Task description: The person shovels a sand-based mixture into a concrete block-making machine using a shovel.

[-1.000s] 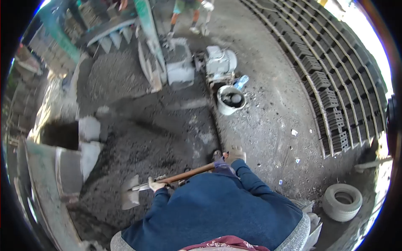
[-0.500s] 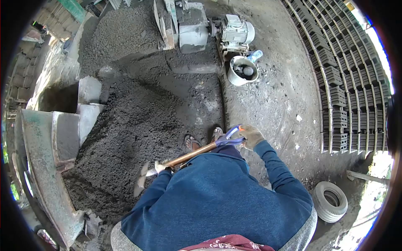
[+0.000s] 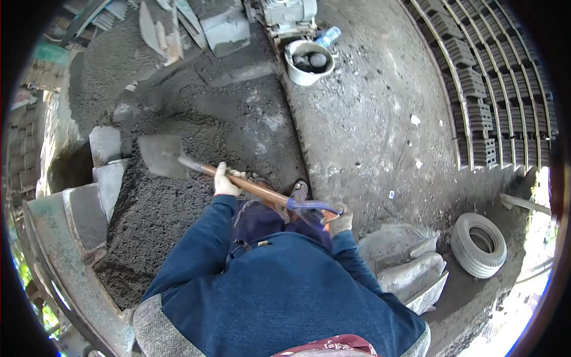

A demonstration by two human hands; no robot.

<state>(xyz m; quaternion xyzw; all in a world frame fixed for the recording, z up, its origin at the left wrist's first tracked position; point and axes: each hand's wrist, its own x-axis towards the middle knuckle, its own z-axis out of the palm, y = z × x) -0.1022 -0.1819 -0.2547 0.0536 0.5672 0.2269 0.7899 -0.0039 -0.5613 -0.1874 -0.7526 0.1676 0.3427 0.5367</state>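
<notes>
A shovel (image 3: 253,189) with a wooden shaft, a purple grip and a flat grey blade lies slantwise in front of my body. My gloved left hand (image 3: 226,180) is wrapped round the shaft, partway toward the blade. At the other end, my gloved right hand (image 3: 339,219) closes on the purple handle. The blade (image 3: 164,156) reaches out to the left and overlaps the heap of dark, damp grainy mix (image 3: 169,205) in this view. My feet in sandals show beneath the shaft.
A bucket (image 3: 310,63) with dark lumps and a plastic bottle (image 3: 328,37) stand near a motor (image 3: 290,12). Racks of blocks (image 3: 473,83) line the right side. A tyre (image 3: 478,245) lies at lower right. Metal panels (image 3: 74,238) border the heap on the left.
The shovel blade has swung from low beside my left side forward over the heap. My left hand has moved forward with it, my right hand down and left. The view has shifted.
</notes>
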